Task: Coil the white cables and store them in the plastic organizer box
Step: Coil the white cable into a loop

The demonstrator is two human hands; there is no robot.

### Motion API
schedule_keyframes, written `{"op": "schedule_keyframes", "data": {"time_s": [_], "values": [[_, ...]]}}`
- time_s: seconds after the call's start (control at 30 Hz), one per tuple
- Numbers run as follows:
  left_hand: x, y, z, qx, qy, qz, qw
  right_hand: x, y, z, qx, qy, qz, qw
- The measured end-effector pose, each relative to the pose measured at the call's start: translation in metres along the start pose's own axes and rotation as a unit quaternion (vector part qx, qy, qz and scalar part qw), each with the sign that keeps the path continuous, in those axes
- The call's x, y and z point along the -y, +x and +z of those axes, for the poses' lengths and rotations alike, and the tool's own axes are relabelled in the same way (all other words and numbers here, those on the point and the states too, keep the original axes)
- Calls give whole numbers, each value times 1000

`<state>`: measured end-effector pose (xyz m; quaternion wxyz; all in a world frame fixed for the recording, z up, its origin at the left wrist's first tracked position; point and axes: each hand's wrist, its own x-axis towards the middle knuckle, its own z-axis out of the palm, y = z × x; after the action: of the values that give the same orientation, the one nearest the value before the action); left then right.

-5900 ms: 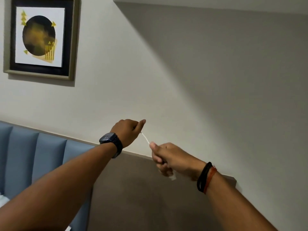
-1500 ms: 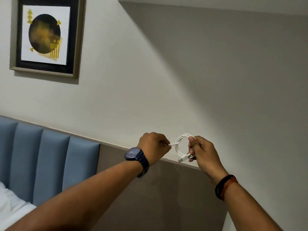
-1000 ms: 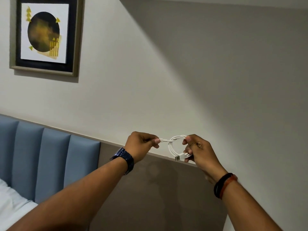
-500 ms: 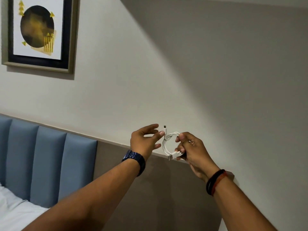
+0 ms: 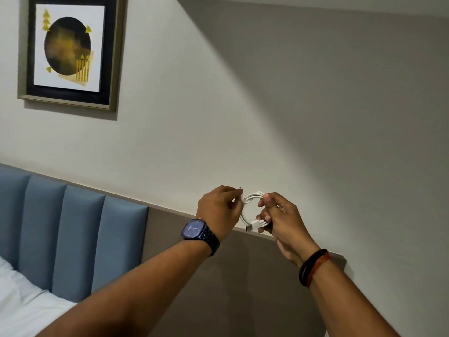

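Note:
A white cable (image 5: pixel 252 198) is wound into a small coil held up in front of the wall. My right hand (image 5: pixel 279 220) pinches the coil's right side, and a USB plug (image 5: pixel 252 226) sticks out to the left below its fingers. My left hand (image 5: pixel 218 211), a dark watch on its wrist, is closed on the coil's left side, where the thin cable end is. The plastic organizer box is not in view.
A framed picture (image 5: pixel 70 52) hangs on the pale wall at upper left. A blue padded headboard (image 5: pixel 73 237) runs along the lower left with white bedding (image 5: pixel 21 302) below it. A brown wall panel (image 5: pixel 243 288) lies behind my arms.
The cable went from a taut strand between my hands to a small coil. In the last half second my left hand closed from spread fingers onto the coil's left side.

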<state>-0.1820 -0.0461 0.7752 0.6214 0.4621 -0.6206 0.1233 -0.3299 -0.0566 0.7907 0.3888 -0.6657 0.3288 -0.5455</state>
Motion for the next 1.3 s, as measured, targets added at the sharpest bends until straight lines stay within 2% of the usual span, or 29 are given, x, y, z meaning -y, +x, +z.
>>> {"op": "schedule_keyframes", "data": {"time_s": [0.23,0.43,0.73,0.93,1.1,1.3], "values": [[0,4,-5,128,-108,-117,979,4,-3,-1,17,21,4,1000],[-3,10,-9,175,-238,-205,933,4,-8,-3,39,33,14,999],[-8,8,-3,164,-320,-241,902,-4,-8,-17,58,35,31,997],[-7,5,2,158,-309,-255,902,-3,-12,-18,58,-15,37,998],[-11,3,8,153,-253,-236,926,-1,-13,-10,23,-97,57,993],[-9,3,9,117,-209,-230,943,-1,-17,-11,11,-116,44,992]]}}
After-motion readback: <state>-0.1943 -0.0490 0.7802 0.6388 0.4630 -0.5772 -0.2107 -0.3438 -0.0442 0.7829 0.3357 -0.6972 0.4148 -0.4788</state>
